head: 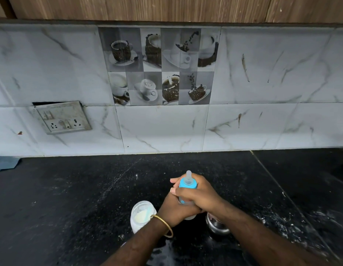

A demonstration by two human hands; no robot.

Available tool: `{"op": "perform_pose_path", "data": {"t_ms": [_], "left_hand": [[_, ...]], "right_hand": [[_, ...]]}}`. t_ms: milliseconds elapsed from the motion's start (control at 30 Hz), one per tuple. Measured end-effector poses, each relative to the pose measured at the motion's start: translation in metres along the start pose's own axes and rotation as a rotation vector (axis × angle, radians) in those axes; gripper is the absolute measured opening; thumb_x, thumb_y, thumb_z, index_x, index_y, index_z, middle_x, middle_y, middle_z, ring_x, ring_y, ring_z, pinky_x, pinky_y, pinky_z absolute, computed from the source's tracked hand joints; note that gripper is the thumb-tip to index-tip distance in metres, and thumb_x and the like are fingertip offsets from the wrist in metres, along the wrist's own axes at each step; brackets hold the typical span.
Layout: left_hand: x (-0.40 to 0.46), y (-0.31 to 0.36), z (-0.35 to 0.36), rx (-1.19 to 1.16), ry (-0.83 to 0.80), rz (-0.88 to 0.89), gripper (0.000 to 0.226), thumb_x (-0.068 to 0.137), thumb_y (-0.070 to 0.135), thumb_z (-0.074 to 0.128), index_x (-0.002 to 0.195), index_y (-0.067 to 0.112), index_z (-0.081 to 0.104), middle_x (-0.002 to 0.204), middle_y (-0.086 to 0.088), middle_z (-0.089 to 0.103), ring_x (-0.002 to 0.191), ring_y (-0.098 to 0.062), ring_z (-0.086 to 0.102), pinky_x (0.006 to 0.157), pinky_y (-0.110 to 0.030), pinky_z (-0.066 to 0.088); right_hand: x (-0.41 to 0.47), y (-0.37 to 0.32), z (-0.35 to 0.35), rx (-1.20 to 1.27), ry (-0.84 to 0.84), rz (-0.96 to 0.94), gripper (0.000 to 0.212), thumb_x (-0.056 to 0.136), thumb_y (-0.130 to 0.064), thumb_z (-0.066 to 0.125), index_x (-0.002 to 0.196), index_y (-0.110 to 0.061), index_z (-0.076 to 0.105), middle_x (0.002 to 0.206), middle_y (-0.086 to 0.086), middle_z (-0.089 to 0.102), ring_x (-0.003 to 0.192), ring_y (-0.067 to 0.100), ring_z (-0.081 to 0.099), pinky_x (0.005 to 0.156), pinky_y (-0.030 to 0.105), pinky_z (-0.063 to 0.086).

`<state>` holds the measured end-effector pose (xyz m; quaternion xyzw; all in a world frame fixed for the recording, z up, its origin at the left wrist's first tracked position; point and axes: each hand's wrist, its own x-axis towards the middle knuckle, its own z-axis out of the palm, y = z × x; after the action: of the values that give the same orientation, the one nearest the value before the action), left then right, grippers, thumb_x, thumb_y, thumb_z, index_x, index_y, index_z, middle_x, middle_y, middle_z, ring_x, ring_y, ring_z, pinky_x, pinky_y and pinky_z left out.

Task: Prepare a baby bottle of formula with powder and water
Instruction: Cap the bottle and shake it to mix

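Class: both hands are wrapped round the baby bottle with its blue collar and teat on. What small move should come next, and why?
Probably a gentle shake or swirl to mix. The baby bottle is already closed with its teat on, and the left hand and right hand clasp it together above the countertop, beside the open powder jar.

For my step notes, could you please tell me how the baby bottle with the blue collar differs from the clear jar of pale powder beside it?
The baby bottle with the blue collar and clear teat is closed, while the clear jar of pale powder stands open with a scoop inside. The bottle is clasped between the left hand and the right hand; the jar is held by neither. The bottle's body is mostly hidden, but the jar's contents show. Both are over the black countertop.
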<state>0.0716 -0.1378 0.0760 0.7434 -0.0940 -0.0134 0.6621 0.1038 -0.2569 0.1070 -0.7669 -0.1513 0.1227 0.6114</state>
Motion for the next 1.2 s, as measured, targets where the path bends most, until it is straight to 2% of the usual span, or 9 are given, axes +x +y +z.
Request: {"op": "perform_pose_path", "data": {"t_ms": [100, 267, 333, 467, 533, 633, 800, 967, 1200], "left_hand": [[0.0, 0.0, -0.005, -0.013, -0.116, -0.069, 0.041, 0.074, -0.005, 0.078, 0.106, 0.012, 0.059, 0.087, 0.0, 0.07, 0.084, -0.01, 0.07, 0.075, -0.022, 0.056], [0.002, -0.001, -0.003, 0.06, 0.015, -0.029, 0.032, 0.073, -0.006, 0.069, 0.098, 0.013, 0.066, 0.084, -0.003, 0.072, 0.084, -0.018, 0.071, 0.074, -0.035, 0.057], [0.001, -0.005, -0.001, 0.102, 0.048, -0.017, 0.028, 0.073, 0.002, 0.07, 0.097, 0.016, 0.068, 0.088, -0.007, 0.075, 0.087, -0.021, 0.074, 0.078, -0.041, 0.058], [-0.001, -0.007, 0.002, 0.164, 0.135, -0.021, 0.026, 0.071, 0.012, 0.073, 0.095, 0.023, 0.069, 0.089, -0.001, 0.077, 0.085, -0.011, 0.074, 0.078, -0.035, 0.062], [0.001, -0.009, 0.0, 0.174, 0.167, -0.052, 0.026, 0.07, 0.017, 0.074, 0.095, 0.023, 0.069, 0.089, 0.0, 0.077, 0.085, -0.01, 0.074, 0.077, -0.036, 0.061], [0.008, -0.016, -0.007, 0.225, 0.197, -0.083, 0.039, 0.067, 0.024, 0.077, 0.103, 0.02, 0.065, 0.095, -0.001, 0.074, 0.089, -0.012, 0.072, 0.079, -0.041, 0.06], [0.009, -0.02, -0.01, 0.237, 0.238, -0.123, 0.05, 0.064, 0.029, 0.081, 0.108, 0.025, 0.059, 0.098, 0.009, 0.072, 0.088, -0.002, 0.069, 0.07, -0.018, 0.052], [0.001, -0.018, -0.012, 0.156, 0.233, -0.136, 0.051, 0.064, 0.022, 0.087, 0.103, 0.032, 0.056, 0.099, 0.01, 0.071, 0.086, 0.003, 0.068, 0.069, -0.012, 0.051], [-0.006, -0.023, -0.023, 0.066, -0.006, -0.098, 0.096, 0.052, 0.021, 0.095, 0.132, 0.025, 0.041, 0.124, 0.003, 0.064, 0.109, -0.007, 0.067, 0.09, -0.027, 0.056]], "right_hand": [[0.001, -0.005, -0.007, -0.002, -0.08, 0.015, 0.009, 0.079, -0.015, 0.08, 0.082, -0.016, 0.072, 0.11, -0.009, 0.075, 0.102, 0.01, 0.072, 0.082, 0.027, 0.058], [0.0, -0.004, -0.001, 0.022, 0.071, 0.01, 0.017, 0.081, -0.02, 0.081, 0.089, -0.009, 0.071, 0.105, -0.008, 0.077, 0.096, 0.008, 0.073, 0.075, 0.019, 0.055], [-0.001, -0.003, 0.002, 0.022, 0.12, 0.003, 0.021, 0.08, -0.025, 0.083, 0.09, -0.01, 0.072, 0.099, -0.006, 0.078, 0.092, 0.01, 0.074, 0.075, 0.021, 0.057], [-0.003, -0.002, 0.003, -0.075, 0.169, -0.02, 0.026, 0.074, -0.04, 0.085, 0.089, -0.023, 0.073, 0.093, -0.003, 0.076, 0.087, 0.011, 0.073, 0.082, 0.034, 0.061], [-0.003, -0.002, 0.0, -0.141, 0.139, -0.019, 0.051, 0.067, -0.056, 0.084, 0.112, -0.038, 0.068, 0.104, -0.009, 0.073, 0.097, 0.006, 0.07, 0.09, 0.034, 0.058], [-0.004, -0.004, -0.006, -0.285, 0.092, -0.096, 0.095, 0.063, -0.064, 0.081, 0.143, -0.055, 0.031, 0.119, -0.015, 0.063, 0.11, 0.003, 0.063, 0.097, 0.027, 0.049], [-0.012, -0.003, -0.004, -0.454, 0.127, -0.226, 0.084, 0.076, -0.052, 0.075, 0.141, -0.06, 0.022, 0.12, -0.011, 0.061, 0.105, 0.009, 0.061, 0.093, 0.034, 0.052], [-0.017, 0.003, 0.003, -0.437, 0.113, -0.237, 0.084, 0.079, -0.051, 0.073, 0.141, -0.063, 0.017, 0.116, -0.009, 0.063, 0.101, 0.006, 0.063, 0.092, 0.032, 0.053], [-0.021, 0.017, 0.008, -0.389, 0.125, -0.197, 0.091, 0.079, -0.044, 0.074, 0.144, -0.06, 0.013, 0.123, -0.007, 0.061, 0.105, 0.004, 0.063, 0.095, 0.03, 0.053]]}}
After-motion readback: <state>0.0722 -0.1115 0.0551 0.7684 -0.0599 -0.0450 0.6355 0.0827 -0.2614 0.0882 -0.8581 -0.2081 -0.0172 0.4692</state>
